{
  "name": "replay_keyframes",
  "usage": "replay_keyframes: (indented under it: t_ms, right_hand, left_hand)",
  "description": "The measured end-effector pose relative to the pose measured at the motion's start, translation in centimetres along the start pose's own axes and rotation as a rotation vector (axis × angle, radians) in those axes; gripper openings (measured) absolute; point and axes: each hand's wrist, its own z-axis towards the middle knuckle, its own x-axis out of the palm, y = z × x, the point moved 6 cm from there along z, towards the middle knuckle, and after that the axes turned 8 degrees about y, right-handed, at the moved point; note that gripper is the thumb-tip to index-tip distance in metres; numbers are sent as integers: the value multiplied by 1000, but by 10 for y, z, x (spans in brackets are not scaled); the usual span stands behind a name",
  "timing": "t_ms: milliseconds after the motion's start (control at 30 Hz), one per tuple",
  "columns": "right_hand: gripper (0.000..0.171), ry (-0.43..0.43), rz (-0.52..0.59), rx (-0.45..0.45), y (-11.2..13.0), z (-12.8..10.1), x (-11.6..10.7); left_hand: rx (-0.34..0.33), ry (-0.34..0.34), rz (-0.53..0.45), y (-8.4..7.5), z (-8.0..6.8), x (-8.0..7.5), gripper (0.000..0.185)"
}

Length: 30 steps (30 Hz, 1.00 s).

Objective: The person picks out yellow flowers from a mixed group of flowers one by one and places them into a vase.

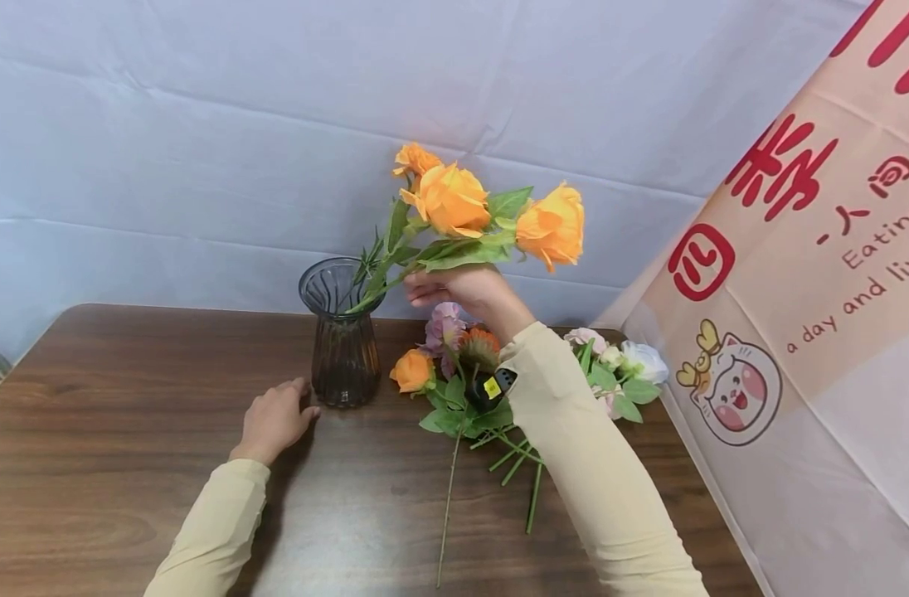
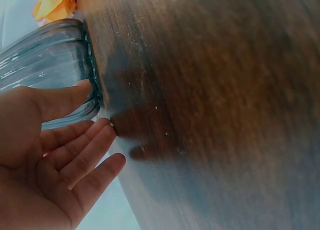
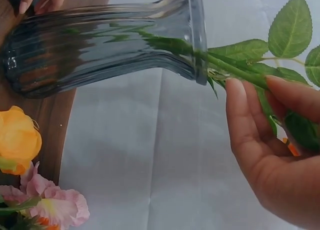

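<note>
A ribbed grey glass vase (image 1: 345, 356) stands upright on the table, with green stems (image 3: 235, 70) running into its mouth. The orange roses (image 1: 449, 199) lean out to the right, over my right hand (image 1: 462, 292). Beside the rim, that hand (image 3: 275, 150) pinches a rose stem between thumb and fingers. My left hand (image 1: 275, 421) rests low by the vase's left side, its fingers loosely extended. In the left wrist view the left thumb (image 2: 65, 100) lies close against the glass near the base; whether it touches, I cannot tell.
Right of the vase lie a loose orange rose (image 1: 412, 371), a purple flower (image 1: 444, 327) and a long thin stem (image 1: 449, 506). Pink and white flowers (image 1: 644, 362) lie farther right. A white cloth (image 1: 201, 166) hangs behind; a printed banner (image 1: 798, 249) borders the right.
</note>
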Motion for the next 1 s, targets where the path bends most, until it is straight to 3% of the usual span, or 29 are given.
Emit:
replay_keyframes:
  t_ms: [533, 833, 1000]
  right_hand:
    - [19, -14, -81, -56, -8, 3, 12]
    - [21, -12, -91, 20, -19, 8, 21]
    - [16, 4, -107, 20, -20, 9, 25]
  left_hand:
    - [-6, 9, 1, -1, -2, 0, 39]
    - [-2, 2, 4, 1, 1, 2, 40]
    - [1, -7, 6, 1, 1, 1, 39]
